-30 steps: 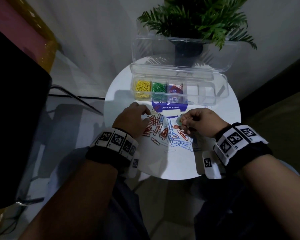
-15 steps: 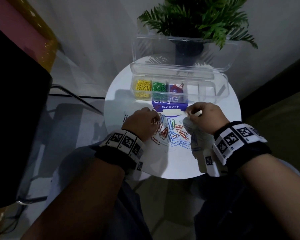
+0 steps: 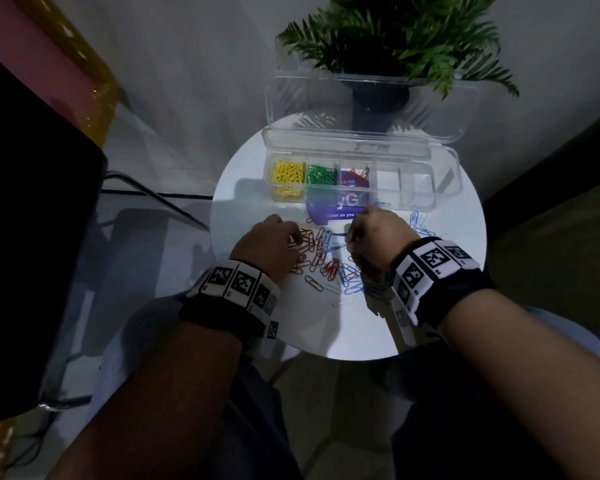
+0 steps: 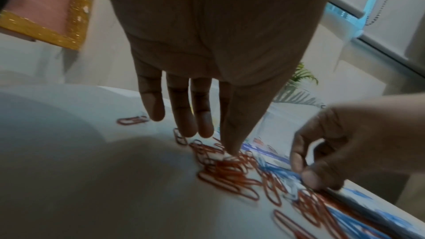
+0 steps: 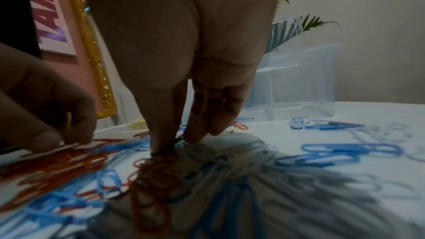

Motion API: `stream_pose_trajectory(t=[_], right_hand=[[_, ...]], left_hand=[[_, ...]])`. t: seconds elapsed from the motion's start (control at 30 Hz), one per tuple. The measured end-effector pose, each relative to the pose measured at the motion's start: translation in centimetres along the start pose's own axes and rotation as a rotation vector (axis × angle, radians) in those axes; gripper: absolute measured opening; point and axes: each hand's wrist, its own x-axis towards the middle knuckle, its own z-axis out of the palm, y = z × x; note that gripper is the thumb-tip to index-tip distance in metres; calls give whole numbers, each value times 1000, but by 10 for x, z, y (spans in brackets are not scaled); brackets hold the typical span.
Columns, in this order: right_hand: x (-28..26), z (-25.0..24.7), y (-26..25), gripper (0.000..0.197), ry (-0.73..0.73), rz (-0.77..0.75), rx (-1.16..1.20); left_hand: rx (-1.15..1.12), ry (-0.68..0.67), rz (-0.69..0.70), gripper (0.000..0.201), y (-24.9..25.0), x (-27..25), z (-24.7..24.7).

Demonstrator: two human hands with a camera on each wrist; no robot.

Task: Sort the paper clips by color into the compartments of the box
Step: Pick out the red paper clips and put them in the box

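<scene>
A heap of loose red and blue paper clips [image 3: 321, 258] is seen spread on the round white table [image 3: 458, 289], on the near side of the clear box [image 3: 416, 188], whose lid is stood open behind it. In the box, the leftmost compartment is filled with yellow clips [image 3: 288, 176], the next with green clips [image 3: 320, 174], and the third is occupied by a few red clips [image 3: 359, 174]; the compartments to the right of these appear bare. The left hand [image 3: 271, 245] is lowered onto the heap's left edge, near the box's front wall, its fingers [image 4: 181, 115] held nearly straight with the tips resting among the red clips; nothing is gripped. The right hand [image 3: 374, 233] is set just in front of the box's middle, thumb and fingertips [image 5: 195, 134] drawn narrowly together at the table; a thin dark clip seems to be pinched there, though blur prevents certainty. A small scatter of blue clips [image 3: 420, 223] is left beside the box's front right.
</scene>
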Motion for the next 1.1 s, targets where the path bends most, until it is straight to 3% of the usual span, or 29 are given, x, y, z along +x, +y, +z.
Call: stream_pose_trajectory(t=[0.13,0.23,0.37,0.5,0.63,0.77,0.87,0.97,1.1], right_hand=[[-4,3,6,17,7,51,39],[-7,1,13,5,64,126,264],[-12,-17,13,22,121,141,478],[1,-46,-9,3,303,72,605],[29,-65,-41,8,399,-22,546],[39,-65,-54,15,414,-18,402],[20,-51,-51,11,306,-59,391],[-4,-20,-44,9,20,-80,201],[-20,15,-39,15,-150,-49,114]], left_hand=[[-40,48,-9,18,-7,-3,-3],[-68,38,-9,18,-10,-4,-3],[-71,104,-28,17,-13,-6,-3],[-32,198,-79,22,-16,-6,-5],[-4,183,-150,25,-23,-7,-5],[-87,158,-48,19,-22,-4,-5],[-233,214,-24,23,-22,-2,-12],[-238,312,-97,25,-31,1,-22],[-142,195,-195,17,-40,2,-20]])
